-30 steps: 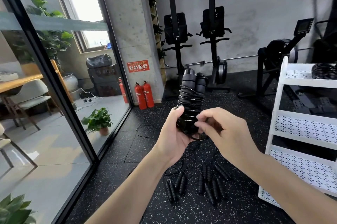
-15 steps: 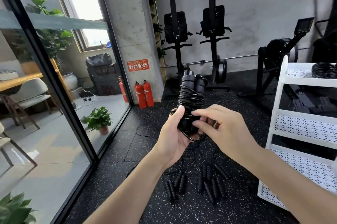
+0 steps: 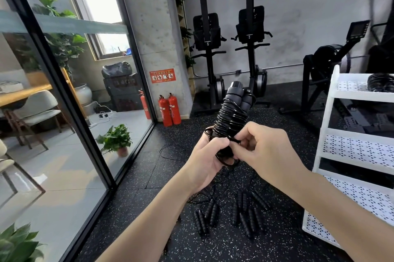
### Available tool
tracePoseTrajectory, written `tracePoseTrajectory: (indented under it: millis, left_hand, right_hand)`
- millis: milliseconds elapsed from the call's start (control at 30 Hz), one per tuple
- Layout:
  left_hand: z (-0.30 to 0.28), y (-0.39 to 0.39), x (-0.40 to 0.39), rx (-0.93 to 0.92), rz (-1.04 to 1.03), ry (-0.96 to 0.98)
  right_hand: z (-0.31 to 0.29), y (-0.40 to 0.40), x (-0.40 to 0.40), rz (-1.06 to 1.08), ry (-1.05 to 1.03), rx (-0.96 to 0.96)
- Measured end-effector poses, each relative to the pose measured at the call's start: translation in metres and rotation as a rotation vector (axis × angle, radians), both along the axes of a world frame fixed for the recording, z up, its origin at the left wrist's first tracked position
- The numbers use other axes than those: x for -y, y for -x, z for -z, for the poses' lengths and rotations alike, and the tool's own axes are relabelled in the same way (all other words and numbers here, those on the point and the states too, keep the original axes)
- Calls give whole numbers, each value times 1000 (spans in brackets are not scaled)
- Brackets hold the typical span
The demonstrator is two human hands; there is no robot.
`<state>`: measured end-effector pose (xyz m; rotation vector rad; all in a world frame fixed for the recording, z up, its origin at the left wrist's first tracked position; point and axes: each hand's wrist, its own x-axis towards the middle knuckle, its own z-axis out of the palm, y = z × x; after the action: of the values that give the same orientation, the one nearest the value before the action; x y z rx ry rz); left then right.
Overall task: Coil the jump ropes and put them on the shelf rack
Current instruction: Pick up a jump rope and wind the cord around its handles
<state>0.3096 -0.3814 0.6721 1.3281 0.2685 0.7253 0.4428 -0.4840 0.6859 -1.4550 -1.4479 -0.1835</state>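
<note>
A black jump rope [image 3: 232, 112] stands upright in front of me, its cord wound tightly round its two foam handles. My left hand [image 3: 207, 158] grips the bottom of the bundle. My right hand [image 3: 264, 150] pinches the loose end of the cord against the lowest turns. Several more black jump ropes [image 3: 232, 212] lie uncoiled on the speckled floor below my hands. The white shelf rack [image 3: 332, 95] stands at the right, and a coiled black rope [image 3: 381, 82] rests on its top tier.
A glass wall with a black frame [image 3: 70, 99] runs along the left. Red fire extinguishers [image 3: 169, 109] stand by the concrete pillar. Exercise machines [image 3: 251, 48] line the back wall. A small potted plant [image 3: 116, 140] sits behind the glass.
My right hand has closed in on the bundle's lower end and now pinches the cord there. The left thumb has curled over the bundle. The bundle tilts slightly to the right.
</note>
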Motion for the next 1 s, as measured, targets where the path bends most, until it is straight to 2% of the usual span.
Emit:
tracePoseTrajectory:
  millis: [433, 667, 833, 900, 1000]
  left_hand:
    - [3, -8, 5, -73, 1, -21]
    - [7, -13, 3, -150, -41, -82]
    - [10, -14, 3, -151, -53, -133]
    - [7, -12, 3, -129, -30, -98]
    - [6, -7, -2, -113, -25, -77]
  right_hand:
    - [2, 5, 1, 201, 40, 121]
    - [9, 5, 1, 226, 31, 54]
    - [7, 8, 1, 301, -64, 231]
    - [7, 5, 4, 236, -34, 175]
    - [9, -5, 10, 23, 47, 158]
